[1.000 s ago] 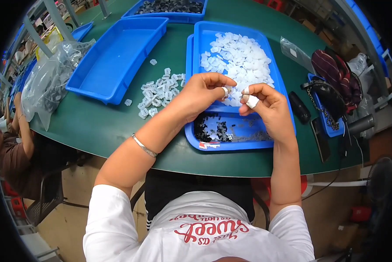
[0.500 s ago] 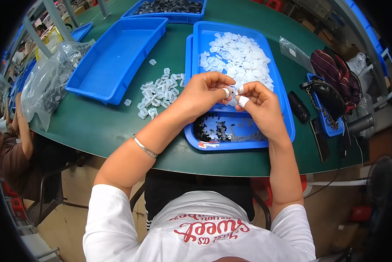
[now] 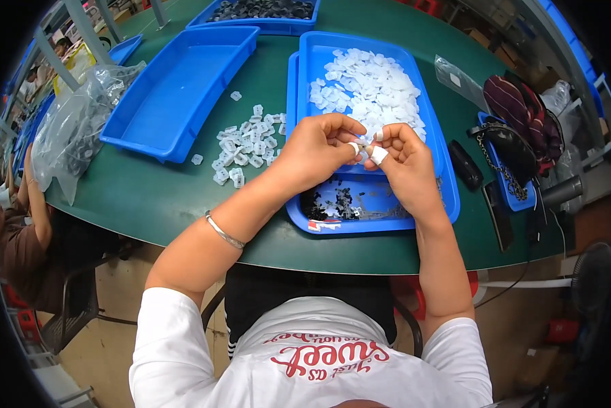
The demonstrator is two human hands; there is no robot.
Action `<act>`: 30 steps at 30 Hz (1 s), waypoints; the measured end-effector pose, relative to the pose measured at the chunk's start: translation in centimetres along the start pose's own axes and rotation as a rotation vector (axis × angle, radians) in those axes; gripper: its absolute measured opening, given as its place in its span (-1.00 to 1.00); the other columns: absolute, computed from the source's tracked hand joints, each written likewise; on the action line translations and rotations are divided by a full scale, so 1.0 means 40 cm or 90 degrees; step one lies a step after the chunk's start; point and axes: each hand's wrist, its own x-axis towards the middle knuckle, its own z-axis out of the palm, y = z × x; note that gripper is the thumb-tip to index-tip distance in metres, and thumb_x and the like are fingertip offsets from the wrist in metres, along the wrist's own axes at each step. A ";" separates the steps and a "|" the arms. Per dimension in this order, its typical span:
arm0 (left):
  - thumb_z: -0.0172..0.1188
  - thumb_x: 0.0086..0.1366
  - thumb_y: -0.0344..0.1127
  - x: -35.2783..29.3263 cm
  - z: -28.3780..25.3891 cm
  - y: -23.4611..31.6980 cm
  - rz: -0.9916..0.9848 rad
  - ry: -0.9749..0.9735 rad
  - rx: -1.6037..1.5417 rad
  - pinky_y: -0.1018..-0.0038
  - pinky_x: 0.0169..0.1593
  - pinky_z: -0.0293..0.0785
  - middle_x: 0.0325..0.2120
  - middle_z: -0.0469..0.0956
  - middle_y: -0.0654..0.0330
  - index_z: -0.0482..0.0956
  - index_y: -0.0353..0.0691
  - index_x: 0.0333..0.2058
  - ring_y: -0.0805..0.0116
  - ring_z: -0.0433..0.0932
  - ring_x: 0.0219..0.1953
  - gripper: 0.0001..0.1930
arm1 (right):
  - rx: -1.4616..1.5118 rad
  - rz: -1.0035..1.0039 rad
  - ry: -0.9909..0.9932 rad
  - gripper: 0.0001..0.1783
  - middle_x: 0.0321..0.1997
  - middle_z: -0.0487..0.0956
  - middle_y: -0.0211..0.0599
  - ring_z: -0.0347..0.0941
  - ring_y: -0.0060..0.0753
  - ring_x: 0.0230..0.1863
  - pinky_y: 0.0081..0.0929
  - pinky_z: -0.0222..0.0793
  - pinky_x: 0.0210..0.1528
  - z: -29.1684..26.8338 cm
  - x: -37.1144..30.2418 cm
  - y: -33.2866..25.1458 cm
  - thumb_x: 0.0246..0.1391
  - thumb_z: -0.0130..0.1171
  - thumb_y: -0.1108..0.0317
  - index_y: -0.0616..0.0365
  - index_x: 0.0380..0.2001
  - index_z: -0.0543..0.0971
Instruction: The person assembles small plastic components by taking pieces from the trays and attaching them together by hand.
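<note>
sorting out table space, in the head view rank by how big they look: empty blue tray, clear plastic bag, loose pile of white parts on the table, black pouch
1. Empty blue tray
2. Clear plastic bag, nearly tray-sized; fisheye bend at the rim makes this unsure
3. Loose pile of white parts
4. Black pouch

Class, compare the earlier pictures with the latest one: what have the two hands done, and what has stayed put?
The right hand closed in toward the left hand; fingertips now meet over the blue tray, pinching a small white part. The loose white pieces on the green table stayed put.
</note>
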 end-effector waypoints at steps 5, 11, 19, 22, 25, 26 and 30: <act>0.06 0.20 -0.61 -0.003 0.008 -0.007 0.046 -0.013 0.037 0.59 -0.11 0.55 -0.24 0.58 0.10 0.51 -0.45 -0.05 0.44 0.60 -0.21 -0.69 | -0.016 -0.007 0.007 -0.83 -0.28 0.53 -0.21 0.55 -0.52 -0.34 -0.62 0.52 -0.27 -0.009 0.004 0.008 0.12 0.02 0.65 0.33 -0.20 0.37; 0.06 0.27 -0.57 -0.002 0.011 -0.013 0.048 -0.018 0.004 0.57 -0.08 0.56 -0.23 0.60 0.07 0.48 -0.45 0.00 0.43 0.60 -0.19 -0.69 | 0.010 0.005 0.010 -0.85 -0.31 0.55 -0.19 0.57 -0.49 -0.33 -0.60 0.55 -0.26 -0.004 0.006 0.007 0.14 0.04 0.63 0.33 -0.22 0.38; 0.08 0.30 -0.52 0.006 0.010 -0.019 0.025 -0.029 -0.020 0.56 -0.09 0.57 -0.23 0.60 0.02 0.46 -0.50 0.00 0.41 0.61 -0.21 -0.69 | -0.002 0.008 0.027 -0.89 -0.31 0.57 -0.18 0.58 -0.50 -0.33 -0.60 0.55 -0.26 0.004 0.004 0.009 0.13 0.03 0.65 0.33 -0.25 0.40; 0.08 0.29 -0.54 0.009 0.007 -0.020 0.009 -0.033 -0.065 0.56 -0.07 0.57 -0.22 0.59 0.00 0.44 -0.54 0.00 0.38 0.62 -0.22 -0.68 | 0.001 0.013 0.022 -0.88 -0.31 0.57 -0.19 0.58 -0.51 -0.33 -0.61 0.54 -0.26 0.000 0.005 0.009 0.14 0.00 0.65 0.34 -0.24 0.43; 0.07 0.29 -0.55 0.008 0.004 -0.007 -0.033 -0.026 -0.122 0.56 -0.07 0.58 -0.22 0.59 -0.01 0.43 -0.55 0.01 0.35 0.62 -0.22 -0.68 | 0.002 0.019 0.007 -0.87 -0.31 0.58 -0.20 0.58 -0.51 -0.33 -0.60 0.54 -0.24 -0.008 0.002 0.002 0.14 -0.01 0.65 0.35 -0.23 0.45; 0.06 0.28 -0.56 0.009 0.005 -0.003 -0.049 -0.023 -0.126 0.56 -0.07 0.58 -0.22 0.59 -0.02 0.43 -0.55 0.01 0.36 0.62 -0.22 -0.68 | 0.002 0.014 -0.002 -0.86 -0.31 0.58 -0.20 0.58 -0.51 -0.33 -0.59 0.54 -0.23 -0.010 0.001 -0.001 0.14 -0.02 0.65 0.36 -0.23 0.46; 0.03 0.28 -0.59 0.009 0.006 -0.009 -0.063 -0.020 -0.128 0.57 -0.07 0.58 -0.24 0.59 -0.03 0.43 -0.54 0.00 0.37 0.63 -0.22 -0.69 | 0.014 0.021 -0.002 -0.87 -0.32 0.58 -0.20 0.58 -0.50 -0.33 -0.58 0.54 -0.22 -0.008 0.002 0.003 0.13 -0.01 0.64 0.36 -0.23 0.45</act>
